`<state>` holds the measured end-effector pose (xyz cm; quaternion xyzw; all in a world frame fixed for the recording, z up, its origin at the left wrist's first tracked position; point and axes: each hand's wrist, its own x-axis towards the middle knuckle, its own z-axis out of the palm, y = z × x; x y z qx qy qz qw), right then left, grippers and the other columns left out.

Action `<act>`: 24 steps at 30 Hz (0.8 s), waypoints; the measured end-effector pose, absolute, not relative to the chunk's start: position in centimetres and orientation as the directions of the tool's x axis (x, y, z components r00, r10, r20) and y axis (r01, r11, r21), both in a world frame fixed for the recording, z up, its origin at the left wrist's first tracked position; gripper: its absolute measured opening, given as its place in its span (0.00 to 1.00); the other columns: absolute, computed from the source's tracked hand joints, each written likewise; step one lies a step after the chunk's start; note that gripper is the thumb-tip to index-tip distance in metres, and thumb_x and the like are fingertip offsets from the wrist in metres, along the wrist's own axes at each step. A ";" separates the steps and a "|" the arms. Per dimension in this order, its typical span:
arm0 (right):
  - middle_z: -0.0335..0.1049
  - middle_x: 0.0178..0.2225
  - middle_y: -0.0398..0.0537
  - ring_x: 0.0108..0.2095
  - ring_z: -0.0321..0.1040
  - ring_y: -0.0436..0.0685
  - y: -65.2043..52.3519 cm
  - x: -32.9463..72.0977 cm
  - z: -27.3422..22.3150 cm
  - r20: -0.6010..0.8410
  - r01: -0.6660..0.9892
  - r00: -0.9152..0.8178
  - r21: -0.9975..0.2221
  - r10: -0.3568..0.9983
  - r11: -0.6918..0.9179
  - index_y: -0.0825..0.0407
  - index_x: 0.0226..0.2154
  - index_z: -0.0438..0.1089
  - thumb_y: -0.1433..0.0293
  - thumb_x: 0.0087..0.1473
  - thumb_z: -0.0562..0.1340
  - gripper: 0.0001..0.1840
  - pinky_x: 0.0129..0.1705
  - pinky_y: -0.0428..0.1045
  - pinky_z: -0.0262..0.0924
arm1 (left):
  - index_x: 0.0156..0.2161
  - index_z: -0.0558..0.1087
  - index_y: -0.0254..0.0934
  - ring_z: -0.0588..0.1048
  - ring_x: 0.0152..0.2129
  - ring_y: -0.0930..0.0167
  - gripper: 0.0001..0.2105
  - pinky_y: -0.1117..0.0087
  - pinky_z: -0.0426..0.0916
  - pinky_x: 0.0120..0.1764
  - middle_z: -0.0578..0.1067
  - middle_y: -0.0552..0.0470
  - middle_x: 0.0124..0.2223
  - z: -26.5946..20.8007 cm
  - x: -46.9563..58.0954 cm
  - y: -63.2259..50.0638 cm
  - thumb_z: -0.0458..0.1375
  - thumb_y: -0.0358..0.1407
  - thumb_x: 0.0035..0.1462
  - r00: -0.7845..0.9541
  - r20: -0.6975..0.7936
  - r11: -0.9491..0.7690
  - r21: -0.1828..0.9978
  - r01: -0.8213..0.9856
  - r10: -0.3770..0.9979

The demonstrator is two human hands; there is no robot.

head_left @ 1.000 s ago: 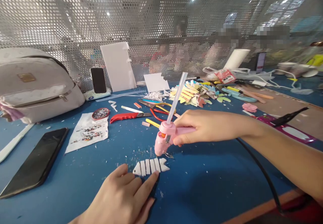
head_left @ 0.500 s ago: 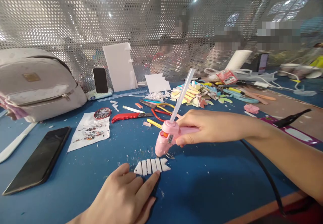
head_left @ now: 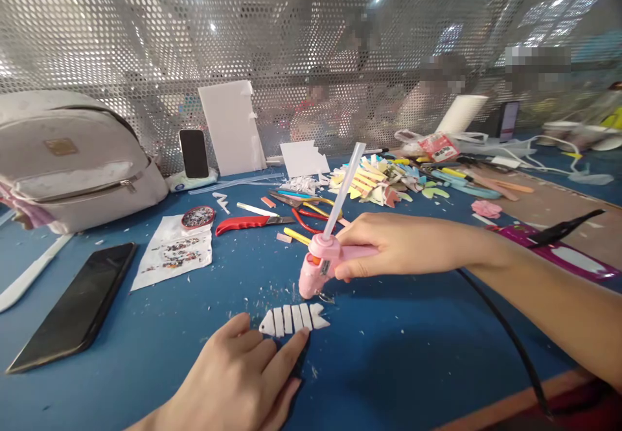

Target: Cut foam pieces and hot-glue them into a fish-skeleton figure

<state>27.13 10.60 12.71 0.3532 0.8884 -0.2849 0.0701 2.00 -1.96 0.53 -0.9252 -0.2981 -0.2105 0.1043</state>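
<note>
A small white fish (head_left: 294, 319), cut into several crosswise segments with a dark eye at its left end, lies flat on the blue table. My left hand (head_left: 238, 369) rests at its near side; the index finger is stretched out, its tip touching the fish near the tail, and the other fingers are bent. In my right hand (head_left: 374, 246) is a pink hot glue gun (head_left: 324, 256), held with its nozzle end pointing down just behind the fish's tail. A clear glue stick (head_left: 345, 188) sticks up out of its back. The nozzle's very tip is hard to make out.
A black phone (head_left: 72, 311) and a beige backpack (head_left: 78, 159) are on the left. Behind the hands lie a red-handled knife (head_left: 243, 224), pliers (head_left: 311, 220), a yellow marker (head_left: 296, 236) and paper scraps (head_left: 374, 181). The glue gun's black cord (head_left: 508, 334) runs off lower right.
The glue stick leans a little more to the left, and the glue gun has shifted slightly left. My left hand and the fish have hardly moved.
</note>
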 end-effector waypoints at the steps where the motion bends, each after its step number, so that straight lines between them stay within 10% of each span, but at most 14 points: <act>1: 0.68 0.27 0.42 0.27 0.62 0.52 10.6 27.2 12.7 -0.343 0.669 -0.740 -0.460 0.579 0.583 0.52 0.31 0.73 0.45 0.60 0.57 0.27 0.29 0.47 0.51 | 0.54 0.72 0.26 0.73 0.15 0.70 0.17 0.65 0.65 0.22 0.73 0.55 0.23 0.5 2.0 -2.0 0.46 0.31 0.70 0.731 0.459 -0.800 -0.069 0.596 0.505; 24: 0.70 0.29 0.43 0.29 0.65 0.55 10.6 27.8 13.3 -0.379 0.696 -0.716 -0.445 0.586 0.563 0.51 0.32 0.73 0.42 0.59 0.56 0.30 0.30 0.49 0.52 | 0.54 0.72 0.26 0.73 0.16 0.70 0.17 0.65 0.65 0.23 0.74 0.54 0.23 0.5 2.1 -2.1 0.45 0.32 0.71 0.732 0.448 -0.800 -0.060 0.597 0.513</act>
